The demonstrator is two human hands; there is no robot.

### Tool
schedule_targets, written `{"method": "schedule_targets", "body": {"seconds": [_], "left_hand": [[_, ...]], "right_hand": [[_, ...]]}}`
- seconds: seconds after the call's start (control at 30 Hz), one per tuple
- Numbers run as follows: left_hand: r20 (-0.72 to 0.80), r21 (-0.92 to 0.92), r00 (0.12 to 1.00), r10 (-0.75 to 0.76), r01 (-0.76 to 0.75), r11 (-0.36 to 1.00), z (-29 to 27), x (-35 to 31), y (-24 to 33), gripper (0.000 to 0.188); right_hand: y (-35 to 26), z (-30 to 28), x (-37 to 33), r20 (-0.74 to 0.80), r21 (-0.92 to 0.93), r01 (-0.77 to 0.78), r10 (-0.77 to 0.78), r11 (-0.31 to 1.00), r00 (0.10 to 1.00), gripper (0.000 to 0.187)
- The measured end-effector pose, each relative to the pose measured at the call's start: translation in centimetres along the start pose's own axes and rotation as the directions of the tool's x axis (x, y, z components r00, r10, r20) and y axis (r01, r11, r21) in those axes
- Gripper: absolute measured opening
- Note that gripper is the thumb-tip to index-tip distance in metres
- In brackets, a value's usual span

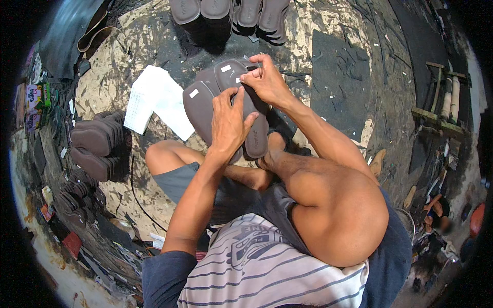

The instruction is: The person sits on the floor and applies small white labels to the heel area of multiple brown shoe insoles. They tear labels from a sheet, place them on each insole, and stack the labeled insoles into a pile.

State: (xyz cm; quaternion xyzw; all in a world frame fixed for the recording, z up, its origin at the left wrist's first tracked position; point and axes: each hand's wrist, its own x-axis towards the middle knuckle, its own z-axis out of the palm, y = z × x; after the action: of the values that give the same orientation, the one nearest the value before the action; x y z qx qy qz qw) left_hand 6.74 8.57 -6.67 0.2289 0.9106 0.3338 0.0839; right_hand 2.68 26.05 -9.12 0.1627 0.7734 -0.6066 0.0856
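Observation:
In front of me lies a pair of brown shoe insoles (202, 107), side by side, with small white stickers on their wide ends. My right hand (268, 82) is over the far end of the right insole (257, 139). Its thumb and forefinger are pinched at a small white sticker (238, 80) on or just above the surface. My left hand (229, 119) rests across the insoles, fingers stretched forward and thumb apart, with nothing visible in it. It hides the middle of the pair. Left of them, white paper sheets (154, 100) lie on the ground.
Stacks of brown insoles (215, 11) stand at the far side, and more insole stacks (95, 138) at the left. A dark flat sheet (339, 87) lies to the right. Beyond it is a wooden frame (439, 102). Another person (436, 210) is partly visible at the far right.

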Motion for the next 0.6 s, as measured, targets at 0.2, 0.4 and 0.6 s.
{"method": "schedule_targets", "body": {"seconds": [0.2, 0.4, 0.6], "left_hand": [[0.015, -0.012, 1.000, -0.019, 0.019, 1.000, -0.32, 0.10, 0.29, 0.074], [-0.002, -0.011, 1.000, -0.003, 0.003, 1.000, -0.26, 0.08, 0.18, 0.072], [0.002, -0.028, 1.000, -0.010, 0.011, 1.000, -0.29, 0.22, 0.07, 0.076]], "right_hand": [[0.37, 0.06, -0.08, 0.000, -0.064, -0.017, 0.017, 0.998, 1.000, 0.058], [0.81, 0.35, -0.05, -0.024, -0.056, -0.028, 0.027, 0.998, 0.999, 0.053], [0.67, 0.31, -0.07, -0.021, -0.056, -0.019, 0.018, 0.998, 1.000, 0.053]]}}
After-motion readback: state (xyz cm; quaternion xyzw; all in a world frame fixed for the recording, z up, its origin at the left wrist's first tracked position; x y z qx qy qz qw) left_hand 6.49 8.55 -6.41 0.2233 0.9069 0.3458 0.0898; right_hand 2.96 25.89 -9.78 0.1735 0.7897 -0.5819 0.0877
